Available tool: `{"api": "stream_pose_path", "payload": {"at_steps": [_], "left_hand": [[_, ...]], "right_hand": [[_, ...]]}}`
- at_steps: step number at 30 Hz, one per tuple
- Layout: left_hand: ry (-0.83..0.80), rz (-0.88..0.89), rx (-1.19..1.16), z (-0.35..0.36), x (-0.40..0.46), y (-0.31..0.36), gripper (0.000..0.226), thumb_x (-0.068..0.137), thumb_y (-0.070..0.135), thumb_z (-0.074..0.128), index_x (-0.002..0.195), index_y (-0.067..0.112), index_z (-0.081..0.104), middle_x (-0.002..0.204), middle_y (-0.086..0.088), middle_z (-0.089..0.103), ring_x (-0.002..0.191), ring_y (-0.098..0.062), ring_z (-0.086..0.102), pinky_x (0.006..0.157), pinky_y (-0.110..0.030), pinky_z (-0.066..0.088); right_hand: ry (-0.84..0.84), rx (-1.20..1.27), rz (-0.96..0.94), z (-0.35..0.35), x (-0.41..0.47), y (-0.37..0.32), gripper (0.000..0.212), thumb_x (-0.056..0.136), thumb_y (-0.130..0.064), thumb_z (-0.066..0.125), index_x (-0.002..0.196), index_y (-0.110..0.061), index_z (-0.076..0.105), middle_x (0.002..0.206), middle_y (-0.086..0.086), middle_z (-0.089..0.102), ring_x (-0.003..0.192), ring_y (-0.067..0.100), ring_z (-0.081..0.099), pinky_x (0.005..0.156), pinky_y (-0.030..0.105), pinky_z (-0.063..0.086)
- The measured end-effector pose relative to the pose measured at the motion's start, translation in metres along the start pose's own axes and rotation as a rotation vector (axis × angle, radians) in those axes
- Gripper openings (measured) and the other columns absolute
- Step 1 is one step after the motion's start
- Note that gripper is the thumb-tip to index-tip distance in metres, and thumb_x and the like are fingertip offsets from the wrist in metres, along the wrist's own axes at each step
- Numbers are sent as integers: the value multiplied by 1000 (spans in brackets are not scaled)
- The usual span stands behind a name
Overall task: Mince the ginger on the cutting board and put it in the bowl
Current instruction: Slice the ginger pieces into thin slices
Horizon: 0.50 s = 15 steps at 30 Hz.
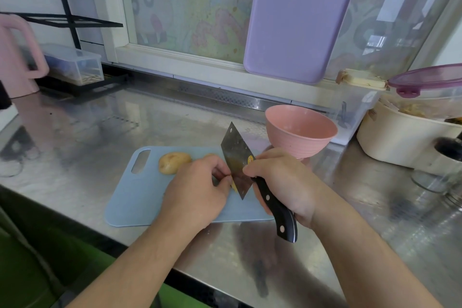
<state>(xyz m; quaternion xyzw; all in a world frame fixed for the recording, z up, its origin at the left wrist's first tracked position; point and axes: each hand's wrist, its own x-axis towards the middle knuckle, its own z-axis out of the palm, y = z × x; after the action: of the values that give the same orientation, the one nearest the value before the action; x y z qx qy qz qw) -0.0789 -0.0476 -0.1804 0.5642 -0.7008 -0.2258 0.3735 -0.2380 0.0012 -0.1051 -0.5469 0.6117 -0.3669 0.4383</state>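
A pale blue cutting board (140, 197) lies on the steel counter. A tan ginger chunk (173, 162) rests near its handle hole, and a smaller bit (210, 156) peeks out behind my left hand. My left hand (197, 190) pinches a small yellow ginger piece (233, 185) against the cleaver blade (237, 157). My right hand (282, 182) grips the cleaver by its black riveted handle (280, 212), blade tilted up over the board. The empty pink bowl (300, 130) stands just behind the board's right end.
A cream pot (405, 142) and clear containers with a purple lid (430, 77) crowd the right. A lilac board (297, 20) leans on the window. A pink jug (17, 57) and black rack with a clear box (75, 65) stand at left. A glass jar (442, 177) sits at right.
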Motion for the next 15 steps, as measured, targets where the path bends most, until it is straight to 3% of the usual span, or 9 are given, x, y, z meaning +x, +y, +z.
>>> {"api": "stream_pose_path", "payload": {"at_steps": [5, 15], "left_hand": [[5, 5, -4, 0, 0, 0, 10, 88, 32, 72, 85, 40, 67, 85, 31, 65, 73, 4, 60, 70, -37, 58], [9, 5, 34, -1, -2, 4, 8, 90, 33, 70, 86, 38, 67, 81, 24, 67, 72, 0, 60, 68, -36, 57]], "right_hand": [[-4, -26, 16, 2, -1, -1, 43, 84, -5, 60, 43, -18, 51, 52, 12, 40, 41, 23, 38, 49, 30, 30], [10, -196, 0, 3, -5, -5, 17, 82, -7, 60, 66, -10, 55, 59, 14, 40, 56, 25, 39, 59, 41, 31]]}}
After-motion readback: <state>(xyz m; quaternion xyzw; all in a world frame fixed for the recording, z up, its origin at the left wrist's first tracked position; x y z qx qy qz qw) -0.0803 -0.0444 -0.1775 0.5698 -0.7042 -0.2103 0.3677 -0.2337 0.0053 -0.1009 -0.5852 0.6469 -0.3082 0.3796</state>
